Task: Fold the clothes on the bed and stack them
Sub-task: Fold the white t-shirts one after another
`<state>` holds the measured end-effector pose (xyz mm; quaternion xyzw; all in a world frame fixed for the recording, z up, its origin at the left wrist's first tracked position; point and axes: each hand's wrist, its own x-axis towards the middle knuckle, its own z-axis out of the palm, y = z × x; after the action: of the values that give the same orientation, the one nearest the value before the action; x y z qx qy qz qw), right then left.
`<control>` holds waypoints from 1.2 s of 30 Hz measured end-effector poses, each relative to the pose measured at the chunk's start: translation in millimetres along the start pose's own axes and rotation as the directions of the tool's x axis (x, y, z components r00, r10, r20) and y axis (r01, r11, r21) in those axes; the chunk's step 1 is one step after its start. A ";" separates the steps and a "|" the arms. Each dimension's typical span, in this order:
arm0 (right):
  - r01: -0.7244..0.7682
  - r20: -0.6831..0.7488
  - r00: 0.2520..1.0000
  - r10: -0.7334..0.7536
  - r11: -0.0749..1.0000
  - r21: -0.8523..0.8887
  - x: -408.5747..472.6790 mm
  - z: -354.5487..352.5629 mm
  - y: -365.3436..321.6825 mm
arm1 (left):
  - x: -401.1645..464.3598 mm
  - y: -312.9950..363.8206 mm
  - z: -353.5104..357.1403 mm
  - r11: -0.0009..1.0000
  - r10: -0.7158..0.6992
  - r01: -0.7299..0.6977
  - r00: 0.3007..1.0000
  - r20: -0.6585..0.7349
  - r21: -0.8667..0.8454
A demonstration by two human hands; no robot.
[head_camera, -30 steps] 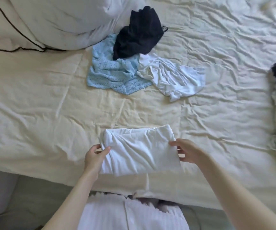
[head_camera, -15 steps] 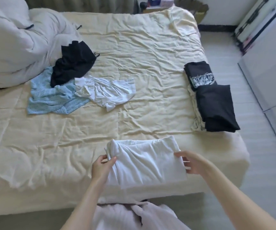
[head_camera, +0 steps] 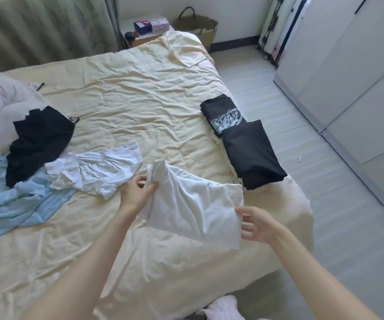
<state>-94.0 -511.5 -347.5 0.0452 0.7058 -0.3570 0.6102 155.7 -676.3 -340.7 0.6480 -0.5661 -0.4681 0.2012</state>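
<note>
Folded white garment (head_camera: pixel 193 204) is lifted just above bed (head_camera: pixel 140 107), near the black stack (head_camera: pixel 251 153). Left hand (head_camera: pixel 138 192) pinches its bunched corner, right hand (head_camera: pixel 255 225) w/ fingers pinching the opposite edge. Light, floppy fabric, prob sags & unfolds; support under both ends.

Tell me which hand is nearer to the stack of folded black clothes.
Right. The right hand is below the stack of folded black clothes; the left hand is farther left, gripping the folded white garment.
</note>
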 end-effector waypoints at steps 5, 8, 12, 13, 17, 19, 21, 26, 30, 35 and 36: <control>0.042 0.014 0.999 -0.045 0.985 0.169 24.0 -22.1 -59.8 | 64.2 91.1 44.2 0.978 0.146 -0.144 0.989 -0.002 0.149; 0.035 0.048 0.998 -0.051 0.958 0.283 49.6 -37.6 -109.5 | 108.5 147.5 82.8 0.952 0.199 -0.189 0.980 -0.020 0.240; 0.053 0.068 0.994 -0.086 0.918 0.392 95.1 -53.0 -177.8 | 174.1 216.6 139.8 0.912 0.258 -0.223 0.964 -0.059 0.346; 0.059 0.074 0.992 -0.097 0.910 0.410 107.0 -53.3 -193.0 | 191.0 230.9 153.3 0.901 0.275 -0.235 0.960 -0.060 0.364; 0.024 0.114 0.989 -0.095 0.859 0.511 151.6 -45.0 -240.3 | 254.7 271.5 197.5 0.843 0.345 -0.290 0.938 -0.041 0.452; -0.011 0.137 0.987 -0.080 0.827 0.563 173.6 -38.0 -258.7 | 285.4 284.2 217.1 0.813 0.368 -0.312 0.930 -0.018 0.492; -0.040 0.150 0.987 -0.063 0.799 0.600 194.9 -31.5 -274.9 | 314.6 294.1 234.4 0.789 0.386 -0.334 0.922 0.006 0.516; -0.084 0.181 0.983 -0.042 0.769 0.634 241.5 -21.5 -307.4 | 378.8 309.4 269.0 0.763 0.422 -0.381 0.905 0.043 0.522; -0.101 0.170 0.985 -0.011 0.768 0.632 273.7 -15.7 -320.8 | 416.5 304.7 299.0 0.741 0.435 -0.394 0.898 0.058 0.544; -0.033 0.020 0.999 0.025 0.782 0.623 296.4 -9.9 -315.2 | 444.2 274.1 332.0 0.707 0.423 -0.388 0.902 0.087 0.591; -0.013 -0.020 0.999 0.032 0.789 0.614 297.9 -8.9 -311.9 | 447.6 265.8 336.9 0.680 0.416 -0.400 0.901 0.126 0.614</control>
<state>-332.0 -848.4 -473.8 0.2545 0.5599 -0.5588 0.5563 -305.8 -1072.3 -462.1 0.5402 -0.8162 -0.1887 0.0800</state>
